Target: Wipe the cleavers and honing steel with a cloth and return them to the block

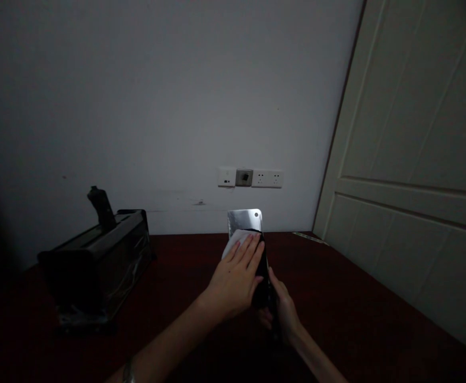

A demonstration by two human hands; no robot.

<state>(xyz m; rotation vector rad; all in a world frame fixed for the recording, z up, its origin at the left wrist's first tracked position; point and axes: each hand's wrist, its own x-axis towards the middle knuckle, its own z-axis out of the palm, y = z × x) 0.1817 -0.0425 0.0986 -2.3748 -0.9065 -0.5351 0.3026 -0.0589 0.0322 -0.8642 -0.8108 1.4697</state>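
Note:
A cleaver (244,218) with a bright rectangular blade and a hole near its top corner stands tilted up above the dark red table. My right hand (286,308) is closed around its dark handle, which is mostly lost in shadow. A cloth, white on one side (233,243) and black on the other, lies against the blade. Over it my left hand (236,274) presses with fingers extended, the thumb on the cloth's near side. The lower blade is hidden behind the cloth and that hand.
At left stands a dark boxy holder (93,255) with a black handle (102,207) sticking up from its top. The table (185,266) meets a pale wall with sockets (267,178). A white panelled door (408,213) borders the right side.

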